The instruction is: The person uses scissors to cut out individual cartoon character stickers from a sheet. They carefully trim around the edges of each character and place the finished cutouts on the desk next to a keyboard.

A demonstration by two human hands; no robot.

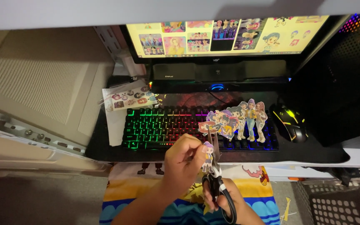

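While the left hand (184, 160) pinches a small cut-out cartoon figure (208, 157) between thumb and fingertips, the right hand (221, 200) sits just below it, fingers closed through the black loops of a pair of scissors (216, 175). The scissor blades point up and away from the body, parted only slightly — their tips reach the lower left edge of a larger sheet of cartoon figures (238, 118), which stands upright above the hands; what supports it cannot be made out. Both hands hover in front of a desk edge, over a lap covered in bright yellow, blue and orange cloth (255, 196). Behind them lies a keyboard (159, 127) lit in rainbow colours, with a black mouse (291, 123) to its right and another sticker sheet (128, 98) to its left. A monitor (226, 37) at the back shows more cartoon pictures. At lower right stands a perforated grey basket (338, 204) — its contents are not visible.
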